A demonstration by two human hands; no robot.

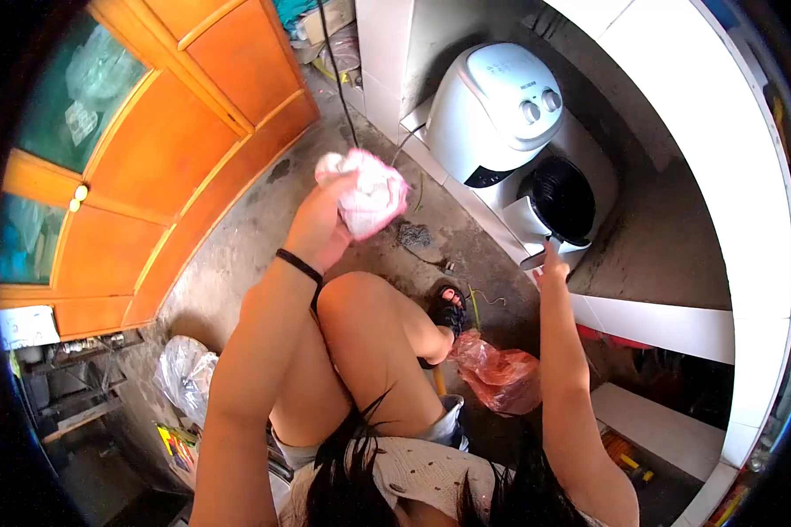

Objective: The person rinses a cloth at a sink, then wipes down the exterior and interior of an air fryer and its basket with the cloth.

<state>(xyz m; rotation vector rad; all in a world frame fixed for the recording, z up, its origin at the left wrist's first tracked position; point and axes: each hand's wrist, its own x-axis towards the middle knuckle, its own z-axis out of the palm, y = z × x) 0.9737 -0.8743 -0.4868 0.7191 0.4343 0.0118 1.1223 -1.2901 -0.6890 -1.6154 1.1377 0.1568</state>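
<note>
In my left hand (pixel 332 215) is a bunched white and pink cloth (pixel 373 195), lifted above the floor in front of my knees. My right hand (pixel 551 263) reaches forward to the right and is closed at the handle of an air fryer basket (pixel 520 220). The basket is out of the fryer and has a black inside, which looks bare from above. Just behind it stands the white air fryer (pixel 501 105), with two knobs on its top panel.
An orange wooden cabinet (pixel 163 162) with glass panes runs along the left. A white-tiled ledge (pixel 659 329) carries the fryer. A red plastic bag (pixel 501 373) lies by my foot, a clear bag (pixel 185 373) at left. A black cord (pixel 338 79) hangs near the cabinet.
</note>
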